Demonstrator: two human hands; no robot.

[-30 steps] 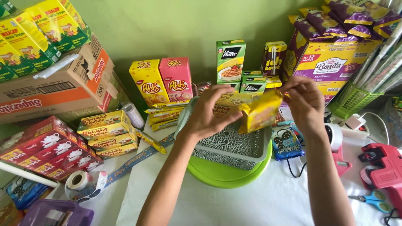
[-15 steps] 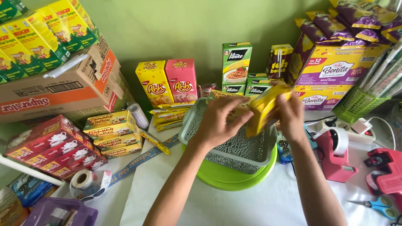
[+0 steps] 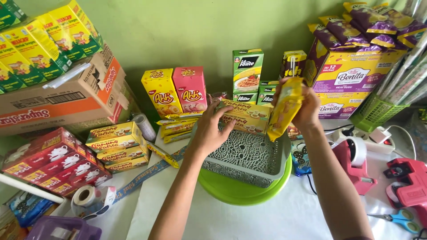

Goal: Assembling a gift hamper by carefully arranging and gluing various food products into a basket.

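One grey patterned basket (image 3: 242,158) sits on one lime-green plate (image 3: 242,193) on the white desk (image 3: 275,220). The left hand (image 3: 211,129), fingers spread, presses one flat yellow box (image 3: 247,116) against the basket's far rim. The right hand (image 3: 302,106) grips one yellow sachet (image 3: 284,106) upright above the basket.

Both forearms bare to frame edge, no sleeves, no watch/rings/gloves seen. Left hand (image 3: 209,133), right hand (image 3: 307,111): nails short, unpainted.
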